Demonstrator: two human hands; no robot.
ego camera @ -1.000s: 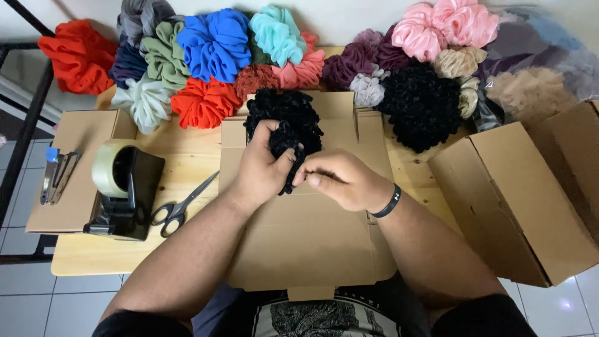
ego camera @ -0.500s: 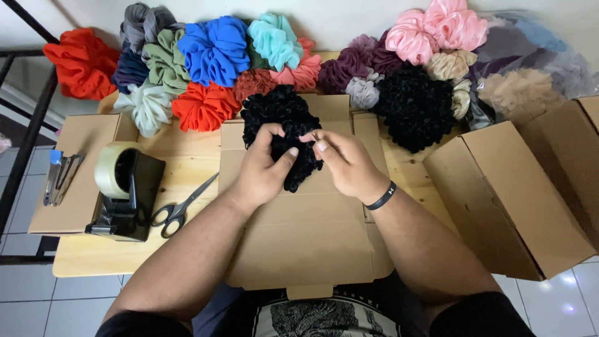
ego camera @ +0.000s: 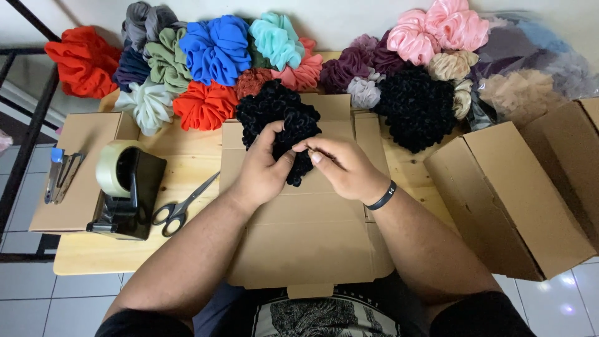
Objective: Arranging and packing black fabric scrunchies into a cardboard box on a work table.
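A bunch of black scrunchies (ego camera: pixel 277 122) lies at the far edge of a flat brown cardboard sheet (ego camera: pixel 306 231) in the middle of the wooden table (ego camera: pixel 100 253), right in front of the person, so both hands can work on it without reaching. The left hand (ego camera: pixel 262 171) is closed around the near end of the bunch, thumb on top, steadying it. The right hand (ego camera: pixel 340 165) pinches narrowly at the same spot with thumb and forefinger, seemingly picking at one piece; how many black pieces make up the bunch cannot be told.

Along the far side of the table a row of scrunchies is grouped by colour: one red heap (ego camera: pixel 84 59) at far left, then grey, green, blue, teal, orange, purple, pink and beige, and a second black heap (ego camera: pixel 415 109) to the right, all within arm's reach.

To the left stand one tape dispenser (ego camera: pixel 125 187) and one pair of scissors (ego camera: pixel 181 206), with one box cutter (ego camera: pixel 59 175) on a smaller cardboard piece, kept off the working sheet. To the right sit two open cardboard boxes (ego camera: pixel 518 206).
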